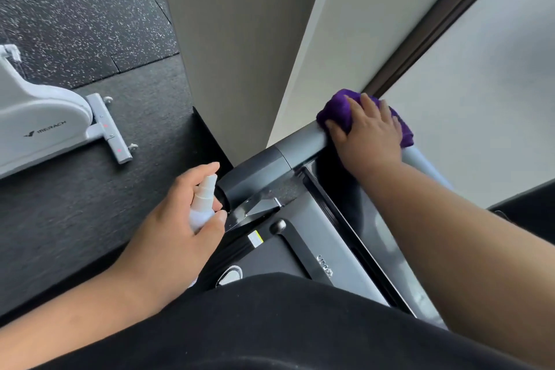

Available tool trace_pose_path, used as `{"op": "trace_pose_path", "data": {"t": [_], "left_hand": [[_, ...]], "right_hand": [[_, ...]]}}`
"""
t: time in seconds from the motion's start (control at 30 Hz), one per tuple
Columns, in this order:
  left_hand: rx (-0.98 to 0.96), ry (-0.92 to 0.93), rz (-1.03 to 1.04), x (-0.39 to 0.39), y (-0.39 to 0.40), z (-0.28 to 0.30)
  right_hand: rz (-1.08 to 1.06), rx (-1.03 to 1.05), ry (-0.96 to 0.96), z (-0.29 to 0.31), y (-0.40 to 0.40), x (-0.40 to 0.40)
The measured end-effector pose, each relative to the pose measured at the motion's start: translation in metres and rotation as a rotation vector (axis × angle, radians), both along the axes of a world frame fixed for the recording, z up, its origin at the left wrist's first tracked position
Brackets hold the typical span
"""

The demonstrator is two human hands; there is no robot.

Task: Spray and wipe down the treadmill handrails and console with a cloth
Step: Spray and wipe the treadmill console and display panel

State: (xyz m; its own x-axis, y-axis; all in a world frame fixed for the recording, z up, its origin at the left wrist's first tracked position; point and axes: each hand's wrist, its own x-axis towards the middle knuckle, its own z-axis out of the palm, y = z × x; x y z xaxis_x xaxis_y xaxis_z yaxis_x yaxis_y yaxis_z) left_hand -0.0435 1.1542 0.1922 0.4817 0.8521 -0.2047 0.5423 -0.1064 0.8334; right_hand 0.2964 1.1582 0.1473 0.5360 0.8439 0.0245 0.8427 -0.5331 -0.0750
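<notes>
Below the dark-clothed torso, the left hand [168, 219] grips a light, slick spray bottle [201, 207] by its body, while the right hand [368, 135], fingers [367, 102] spread flat, presses a soft purple cloth [338, 108] onto the rigid, smooth handrail [303, 141].

The pillar [234, 48] stands close behind the handrail [303, 140], leaving seemingly little passage there; leftward, open floor [141, 117] (rubber matting) runs to the white exercise machine [45, 117].
</notes>
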Motion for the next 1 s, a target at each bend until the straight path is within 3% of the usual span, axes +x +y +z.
{"op": "trace_pose_path", "data": {"t": [0.17, 0.27, 0.4, 0.53, 0.7, 0.87, 1.0], "left_hand": [[0.027, 0.007, -0.090, 0.014, 0.000, 0.004], [0.040, 0.004, -0.103, 0.022, 0.002, 0.006], [0.031, -0.018, -0.088, 0.028, 0.004, 0.007], [0.005, -0.033, -0.087, 0.029, 0.001, 0.008], [0.007, -0.051, -0.053, 0.026, 0.002, 0.008], [0.004, -0.057, -0.029, 0.023, 0.000, 0.008], [0.000, -0.054, 0.021, 0.022, -0.004, 0.007]], "right_hand": [[0.384, -0.015, 0.051, -0.001, 0.002, -0.105], [0.501, -0.035, 0.046, -0.002, -0.002, -0.117], [0.311, -0.050, 0.078, 0.000, -0.006, -0.054], [0.089, -0.109, -0.068, 0.003, -0.030, 0.018], [-0.050, -0.169, -0.160, -0.001, -0.083, 0.031], [0.014, -0.226, -0.179, 0.001, -0.071, 0.032], [0.295, -0.271, -0.094, 0.013, -0.020, 0.032]]}}
